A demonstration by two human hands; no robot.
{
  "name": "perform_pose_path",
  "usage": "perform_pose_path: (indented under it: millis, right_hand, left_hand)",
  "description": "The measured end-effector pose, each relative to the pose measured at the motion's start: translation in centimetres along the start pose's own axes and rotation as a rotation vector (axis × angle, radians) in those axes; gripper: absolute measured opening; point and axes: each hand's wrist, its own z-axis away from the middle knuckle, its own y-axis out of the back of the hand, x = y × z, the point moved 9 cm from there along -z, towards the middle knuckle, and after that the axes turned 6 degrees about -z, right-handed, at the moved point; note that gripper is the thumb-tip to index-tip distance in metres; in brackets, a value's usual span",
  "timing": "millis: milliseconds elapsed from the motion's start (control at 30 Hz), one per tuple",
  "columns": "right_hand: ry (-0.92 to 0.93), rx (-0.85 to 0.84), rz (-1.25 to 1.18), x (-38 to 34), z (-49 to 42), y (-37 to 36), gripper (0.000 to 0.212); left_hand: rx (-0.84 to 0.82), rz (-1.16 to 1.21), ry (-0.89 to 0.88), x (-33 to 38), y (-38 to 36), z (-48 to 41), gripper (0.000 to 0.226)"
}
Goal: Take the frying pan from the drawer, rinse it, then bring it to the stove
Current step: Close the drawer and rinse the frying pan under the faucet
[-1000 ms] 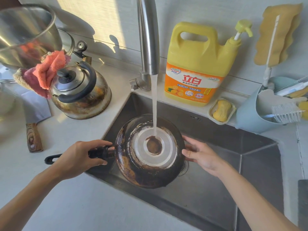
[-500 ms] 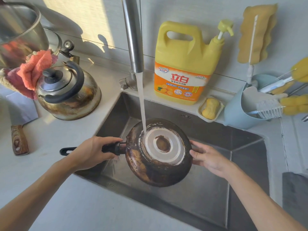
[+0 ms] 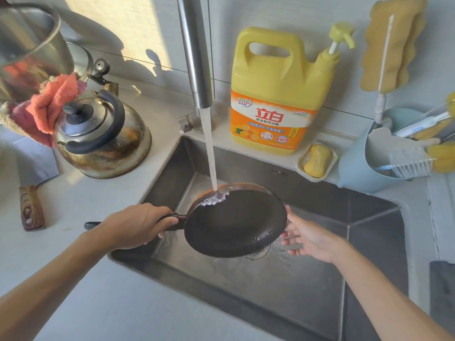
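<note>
You hold the frying pan [image 3: 235, 222] over the steel sink [image 3: 369, 242], so the drawer step is already done and the rinse is in progress. Your left hand [image 3: 138, 225] is clenched around the black handle [image 3: 172, 221], and your right hand [image 3: 312, 238] supports the right rim with loose, spread fingers. Water [image 3: 209, 148] from the faucet [image 3: 194, 52] falls on the far left edge of the dark inner side. The stove is not in view; carrying the pan there is left to do.

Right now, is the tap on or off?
On: water streams from the faucet onto the frying pan held over the sink.
</note>
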Motion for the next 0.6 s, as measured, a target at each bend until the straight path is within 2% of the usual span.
perform_pose_path:
  millis: [167,300,333,467,600]
  right_hand:
    - [0.032,0.074,0.079,0.2,0.4,0.1,0.066]
    - [0.140,0.087,0.211,0.0,0.7,-0.2,0.019]
    - [0.181,0.102,0.268,-0.1,0.5,-0.1,0.015]
    - [0.271,0.192,0.527,1.0,-1.6,0.8,0.025]
    - [0.280,0.253,0.646,1.5,-3.2,0.4,0.029]
  left_hand:
    - [-0.120,0.124,0.034,0.4,-1.3,-0.5,0.055]
    - [-0.191,0.164,0.044,0.6,-1.9,-1.0,0.065]
    - [-0.212,0.180,0.048,0.7,-2.1,-1.1,0.067]
    - [-0.320,0.247,0.059,1.0,-3.4,-1.7,0.067]
    - [-0.350,0.223,0.036,0.6,-4.5,-1.8,0.042]
